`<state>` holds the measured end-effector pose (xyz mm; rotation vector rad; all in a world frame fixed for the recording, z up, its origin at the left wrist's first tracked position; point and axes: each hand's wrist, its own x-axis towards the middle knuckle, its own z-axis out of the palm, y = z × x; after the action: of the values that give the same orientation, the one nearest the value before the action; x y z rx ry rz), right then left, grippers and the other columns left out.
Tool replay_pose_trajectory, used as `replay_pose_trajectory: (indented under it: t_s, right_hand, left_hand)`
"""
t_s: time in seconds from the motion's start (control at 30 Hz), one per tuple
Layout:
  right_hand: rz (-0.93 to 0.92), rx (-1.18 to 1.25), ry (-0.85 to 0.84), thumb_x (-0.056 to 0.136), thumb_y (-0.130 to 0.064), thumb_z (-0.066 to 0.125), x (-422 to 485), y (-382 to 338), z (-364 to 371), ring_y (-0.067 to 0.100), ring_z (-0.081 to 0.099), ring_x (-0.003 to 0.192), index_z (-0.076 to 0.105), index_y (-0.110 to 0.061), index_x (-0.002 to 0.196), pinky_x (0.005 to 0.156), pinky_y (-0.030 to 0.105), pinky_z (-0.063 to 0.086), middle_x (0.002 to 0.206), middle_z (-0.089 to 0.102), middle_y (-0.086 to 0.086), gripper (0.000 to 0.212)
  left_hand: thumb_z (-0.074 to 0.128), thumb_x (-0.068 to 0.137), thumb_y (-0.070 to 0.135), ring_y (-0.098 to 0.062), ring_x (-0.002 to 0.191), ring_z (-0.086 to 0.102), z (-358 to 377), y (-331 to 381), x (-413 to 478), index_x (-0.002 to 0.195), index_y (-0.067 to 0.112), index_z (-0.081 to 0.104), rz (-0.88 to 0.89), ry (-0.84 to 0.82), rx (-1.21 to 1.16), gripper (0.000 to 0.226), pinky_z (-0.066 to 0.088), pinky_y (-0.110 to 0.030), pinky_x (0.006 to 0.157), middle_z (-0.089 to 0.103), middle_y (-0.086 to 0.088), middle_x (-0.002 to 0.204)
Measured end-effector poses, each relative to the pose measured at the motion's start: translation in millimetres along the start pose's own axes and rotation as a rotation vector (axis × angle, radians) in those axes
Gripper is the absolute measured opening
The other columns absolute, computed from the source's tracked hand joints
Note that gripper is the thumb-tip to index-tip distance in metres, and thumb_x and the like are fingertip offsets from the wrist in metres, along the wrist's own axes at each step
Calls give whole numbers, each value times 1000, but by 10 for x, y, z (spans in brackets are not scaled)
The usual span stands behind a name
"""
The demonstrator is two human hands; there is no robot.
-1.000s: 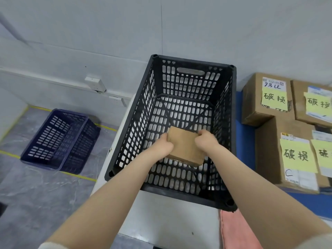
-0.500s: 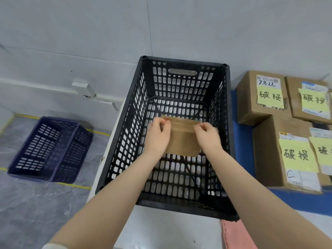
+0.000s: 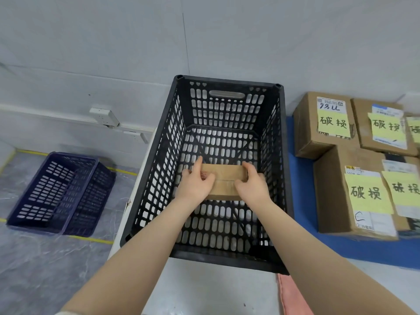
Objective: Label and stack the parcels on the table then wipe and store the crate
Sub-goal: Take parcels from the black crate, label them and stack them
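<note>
Gripping the cardboard parcel with left hand and right hand, you risked a drop if it snagged the black crate.

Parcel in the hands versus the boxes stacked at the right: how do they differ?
The held parcel is small and flat; the stacked boxes are bulkier. Each stacked box carries a yellow note; the held parcel shows none. The held parcel is inside the black crate, gripped by left hand and right hand; the stacked boxes sit on the blue mat. Both are brown cardboard.
</note>
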<state>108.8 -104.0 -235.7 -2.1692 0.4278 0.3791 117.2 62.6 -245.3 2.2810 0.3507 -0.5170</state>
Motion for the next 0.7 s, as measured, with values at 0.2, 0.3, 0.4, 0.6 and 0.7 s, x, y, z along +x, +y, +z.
replay_pose_trajectory:
  t_s: [0.2,0.3,0.4,0.6,0.7]
  right_hand:
    - [42,-83,-18,94,-29,49,35,-7,-26,13,54,76,43,-26,126,59,24,45,127,43,8,33]
    - [66,-129,-117,92,-32,47,10,7,-41,10,51,77,47,-25,120,55,21,38,121,47,6,28]
    - [38,-125,-160,90,-33,49,-49,8,-58,7,51,75,48,-29,111,56,19,36,118,45,4,21]
    - [-135,-69,4,92,-29,55,-108,9,-23,5,52,73,56,-28,97,56,13,37,109,41,-5,5]
    - [-154,-135,-6,92,-17,54,-106,49,38,6,51,73,55,-26,107,62,15,43,114,39,-2,18]
  left_hand:
    - [39,89,55,-21,93,53,-49,54,25,118,30,42,-37,44,87,38,46,-37,84,48,-6,118]
    - [39,90,51,-17,85,53,-38,88,-6,107,24,44,-64,27,78,32,43,-33,73,47,-3,111]
    - [41,94,41,-19,83,56,-13,73,-87,111,19,45,-30,57,71,28,43,-32,75,36,-5,115]
    - [50,93,22,-21,102,54,-28,-47,-184,129,20,41,220,125,65,38,49,-32,82,29,-3,131]
    - [52,91,18,-28,122,42,18,-108,-175,138,21,36,241,78,131,49,46,-42,97,19,-3,142]
